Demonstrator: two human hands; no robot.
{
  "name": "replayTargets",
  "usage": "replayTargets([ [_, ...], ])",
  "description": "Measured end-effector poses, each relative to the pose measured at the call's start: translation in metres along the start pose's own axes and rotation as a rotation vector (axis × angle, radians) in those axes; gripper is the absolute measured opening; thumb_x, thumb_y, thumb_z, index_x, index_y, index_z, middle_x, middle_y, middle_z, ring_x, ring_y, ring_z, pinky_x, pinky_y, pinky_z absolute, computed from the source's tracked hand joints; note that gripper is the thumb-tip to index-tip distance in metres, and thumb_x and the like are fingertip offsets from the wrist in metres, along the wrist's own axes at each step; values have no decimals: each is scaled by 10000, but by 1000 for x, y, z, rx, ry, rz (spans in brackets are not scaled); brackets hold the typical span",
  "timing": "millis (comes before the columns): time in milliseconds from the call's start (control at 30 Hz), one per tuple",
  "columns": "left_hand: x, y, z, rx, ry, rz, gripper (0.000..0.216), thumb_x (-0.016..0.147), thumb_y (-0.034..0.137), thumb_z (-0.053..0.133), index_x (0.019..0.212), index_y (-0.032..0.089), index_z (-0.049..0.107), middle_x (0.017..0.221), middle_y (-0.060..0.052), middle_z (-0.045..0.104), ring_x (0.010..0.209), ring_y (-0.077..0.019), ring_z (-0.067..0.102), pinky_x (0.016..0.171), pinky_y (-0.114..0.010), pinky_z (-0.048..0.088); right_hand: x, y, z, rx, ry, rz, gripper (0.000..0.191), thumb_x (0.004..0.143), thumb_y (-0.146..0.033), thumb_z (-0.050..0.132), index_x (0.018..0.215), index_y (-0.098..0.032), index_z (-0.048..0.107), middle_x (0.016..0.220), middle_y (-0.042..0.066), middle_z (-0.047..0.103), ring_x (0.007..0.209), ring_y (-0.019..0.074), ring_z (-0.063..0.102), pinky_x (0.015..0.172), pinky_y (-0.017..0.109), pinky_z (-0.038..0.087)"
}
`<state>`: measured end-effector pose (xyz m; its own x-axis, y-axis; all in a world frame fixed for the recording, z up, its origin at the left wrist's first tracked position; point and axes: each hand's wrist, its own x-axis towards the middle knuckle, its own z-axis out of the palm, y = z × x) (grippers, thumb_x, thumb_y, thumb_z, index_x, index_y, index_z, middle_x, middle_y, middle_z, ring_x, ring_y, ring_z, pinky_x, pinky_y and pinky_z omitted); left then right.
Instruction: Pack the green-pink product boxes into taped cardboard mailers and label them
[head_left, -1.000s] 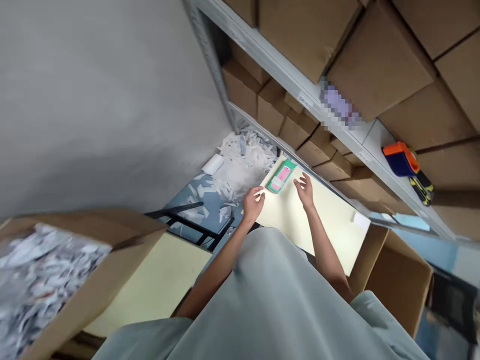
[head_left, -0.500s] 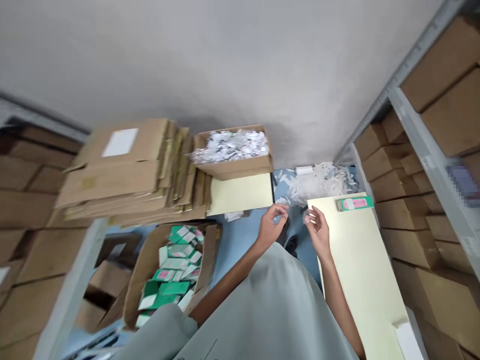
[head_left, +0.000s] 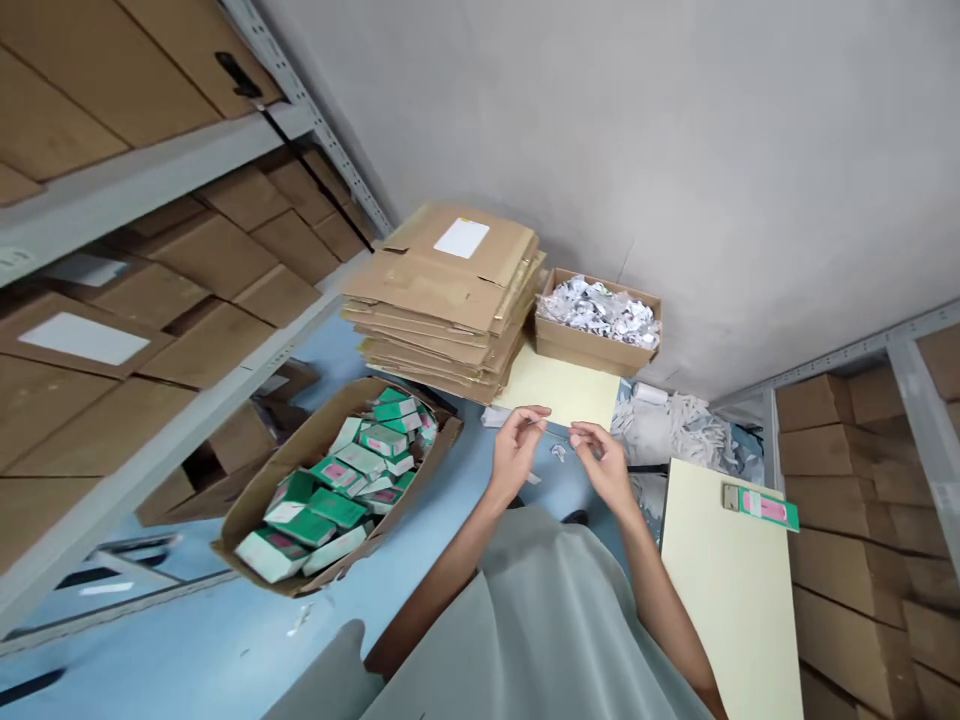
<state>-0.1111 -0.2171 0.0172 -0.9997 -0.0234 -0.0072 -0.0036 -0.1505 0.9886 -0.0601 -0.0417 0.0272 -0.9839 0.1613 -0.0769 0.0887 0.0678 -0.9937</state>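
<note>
In front of my body both hands are raised, a short gap apart. My left hand (head_left: 520, 445) has thumb and fingertips pinched together. My right hand (head_left: 604, 462) is pinched in the same way, facing it. Whatever lies in the fingertips, if anything, is too small or too thin to make out. Past the hands is a pale yellow board (head_left: 574, 385), bearing a cardboard box of crumpled white scraps (head_left: 600, 312). To the left, an open carton (head_left: 259, 480) holds several green and white small boxes (head_left: 337, 508).
Flattened cartons (head_left: 450, 290) are stacked before the wall. A yellow tabletop (head_left: 727, 590) at right carries one green and pink box (head_left: 761, 506). White scraps (head_left: 690, 430) lie heaped between the boards. Shelves of brown cartons (head_left: 225, 250) flank both sides; the floor (head_left: 225, 640) is blue.
The view has swung left, showing more of the left shelf and the carton of green boxes. My hands have come closer together, and the right fingers have closed more into a pinch.
</note>
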Motion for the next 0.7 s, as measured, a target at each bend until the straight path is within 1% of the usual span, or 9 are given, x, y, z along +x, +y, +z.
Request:
replayTargets([
  [67, 15, 11, -39, -13, 58, 3, 233, 924, 439, 791, 874, 236, 688, 1152, -107, 845, 1159, -281, 789, 1025, -430, 637, 31, -14, 38, -39, -45, -47, 422, 998, -605, 785, 1201, -238, 826, 1194, 128, 877, 1081, 285, 836, 995, 424, 675],
  [133, 33, 21, -79, -45, 134, -3, 260, 954, 479, 774, 892, 235, 713, 1163, -103, 846, 1177, -289, 794, 1052, -445, 648, 63, -24, 78, -88, -64, -98, 417, 1012, -606, 767, 1206, -241, 824, 1214, 124, 870, 1097, 277, 828, 981, 408, 674],
  [233, 71, 28, -131, -133, 239, -14, 324, 1000, 546, 744, 1057, 227, 766, 1249, -121, 836, 1215, -301, 804, 1106, -481, 653, 112, -33, 136, -178, -33, -168, 437, 1025, -627, 737, 1233, -249, 811, 1295, 121, 842, 1155, 264, 804, 964, 376, 668],
  [333, 120, 25, -167, -233, 274, -50, 437, 971, 564, 803, 1234, 221, 741, 1407, -158, 790, 1263, -310, 801, 1175, -523, 630, 160, -34, 179, -287, 53, -189, 433, 1032, -593, 717, 1261, -233, 789, 1331, 131, 818, 1160, 257, 788, 927, 352, 655],
  [400, 154, 19, -179, -301, 279, -106, 476, 941, 545, 846, 1256, 219, 699, 1446, -178, 767, 1246, -305, 810, 1196, -547, 618, 188, -33, 196, -368, 130, -154, 386, 1013, -517, 737, 1234, -203, 782, 1286, 140, 824, 1100, 253, 788, 946, 361, 638],
  [433, 170, 16, -183, -328, 279, -134, 477, 931, 531, 860, 1243, 217, 681, 1425, -183, 771, 1220, -298, 818, 1197, -554, 619, 200, -33, 201, -403, 171, -121, 359, 994, -476, 753, 1209, -191, 778, 1236, 139, 833, 1062, 253, 786, 963, 370, 628],
  [533, 206, 9, -186, -366, 238, -188, 453, 927, 518, 877, 1166, 200, 660, 1243, -162, 805, 1102, -276, 845, 1156, -556, 646, 226, -35, 208, -432, 286, -2, 304, 920, -421, 812, 1111, -189, 759, 1021, 96, 837, 960, 253, 774, 960, 380, 605],
  [600, 219, 10, -184, -362, 206, -210, 457, 914, 534, 897, 1097, 188, 661, 1102, -125, 800, 1009, -269, 854, 1089, -547, 681, 234, -37, 209, -373, 331, 48, 340, 858, -454, 864, 1052, -204, 740, 897, 57, 806, 892, 248, 758, 890, 365, 596],
  [700, 227, 15, -182, -364, 217, -240, 504, 863, 577, 940, 989, 182, 653, 956, -76, 769, 895, -259, 849, 998, -533, 716, 234, -43, 212, -184, 320, 85, 519, 742, -558, 940, 1055, -212, 713, 778, 6, 743, 754, 225, 704, 753, 345, 559],
])
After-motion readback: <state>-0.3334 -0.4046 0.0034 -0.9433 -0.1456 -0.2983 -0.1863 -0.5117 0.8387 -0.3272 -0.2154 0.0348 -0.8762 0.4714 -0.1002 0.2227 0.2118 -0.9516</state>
